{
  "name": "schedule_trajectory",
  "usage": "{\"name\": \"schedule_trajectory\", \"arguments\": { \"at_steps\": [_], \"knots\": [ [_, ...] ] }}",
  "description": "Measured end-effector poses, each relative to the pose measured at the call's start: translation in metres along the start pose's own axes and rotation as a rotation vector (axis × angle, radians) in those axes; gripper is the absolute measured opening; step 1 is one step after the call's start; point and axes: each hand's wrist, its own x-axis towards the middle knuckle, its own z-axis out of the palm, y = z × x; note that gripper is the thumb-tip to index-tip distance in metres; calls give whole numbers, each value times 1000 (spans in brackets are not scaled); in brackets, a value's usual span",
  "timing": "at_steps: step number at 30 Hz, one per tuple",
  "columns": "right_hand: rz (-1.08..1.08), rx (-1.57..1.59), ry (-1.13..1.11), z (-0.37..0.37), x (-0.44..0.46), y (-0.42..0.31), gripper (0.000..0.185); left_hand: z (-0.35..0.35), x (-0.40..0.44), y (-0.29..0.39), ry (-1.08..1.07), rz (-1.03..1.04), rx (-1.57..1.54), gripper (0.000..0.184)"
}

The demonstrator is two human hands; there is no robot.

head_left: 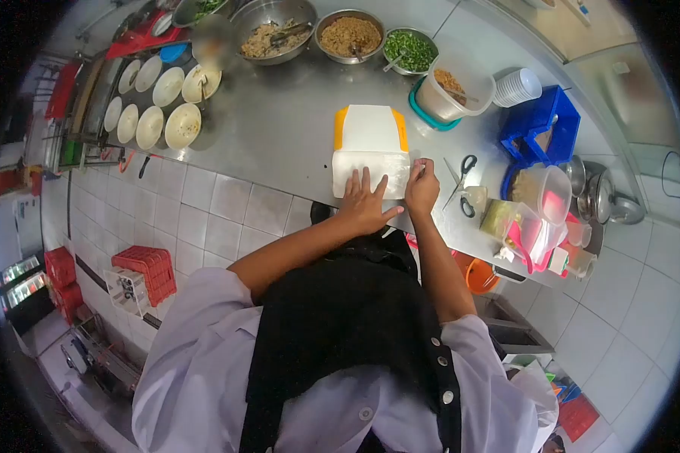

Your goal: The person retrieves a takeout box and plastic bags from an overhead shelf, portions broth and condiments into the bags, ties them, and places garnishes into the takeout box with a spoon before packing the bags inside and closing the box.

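A white paper food box (370, 128) with orange sides lies on the steel table in front of me, its near panel spread towards me. My left hand (364, 202) rests palm down on that near panel, fingers spread. At the panel's right edge is my right hand (423, 185), its fingers curled in a pinch against the edge of the box. The tips are partly hidden. To the right of this hand lie black-handled scissors (467, 167).
Bowls of chopped greens (410, 51) and brown minced food (350, 36) stand at the back. A plastic tub (455, 87), stacked white cups (517, 87) and a blue bin (540, 124) are right. Several white bowls (183, 126) stand left. Nearest is the steel table's front edge.
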Motion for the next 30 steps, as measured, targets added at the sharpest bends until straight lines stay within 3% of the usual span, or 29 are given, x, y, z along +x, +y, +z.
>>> {"name": "schedule_trajectory", "arguments": {
  "at_steps": [5,8,11,12,13,15,18,21,23,24,26,27,30],
  "knots": [
    [0,-9,2,-6,-1,1,19,0,20,-5,-231,-136,88,112],
    [-390,12,352,-23,-2,-23,19,6,23,-6,-242,-137,75,113],
    [-427,123,-15,-41,-16,-52,16,10,25,-6,-250,-136,62,111],
    [-200,198,-369,-43,-20,-61,14,12,25,-5,-257,-131,67,110],
    [-285,52,-519,-26,-20,-49,19,17,27,-7,-255,-136,97,108],
    [-470,-154,-481,7,-24,-31,21,30,32,-11,-253,-135,162,104],
    [-549,-411,-464,35,-19,-3,19,10,27,-2,-300,-157,182,102],
    [-396,-217,-253,-82,-27,-56,17,-10,23,16,-312,-162,138,107],
    [-323,-204,145,-151,-17,-8,16,-11,20,14,-282,-150,124,112],
    [-258,-387,272,-197,-15,20,17,-12,16,14,-229,-105,156,111],
    [-82,-785,292,-277,-15,81,15,-14,5,7,-59,-24,184,108],
    [81,-960,155,-306,-16,96,17,-14,0,-2,54,19,182,106],
    [50,-1074,-9,-335,-17,149,15,-9,3,-48,447,90,16,95]
  ]
}}
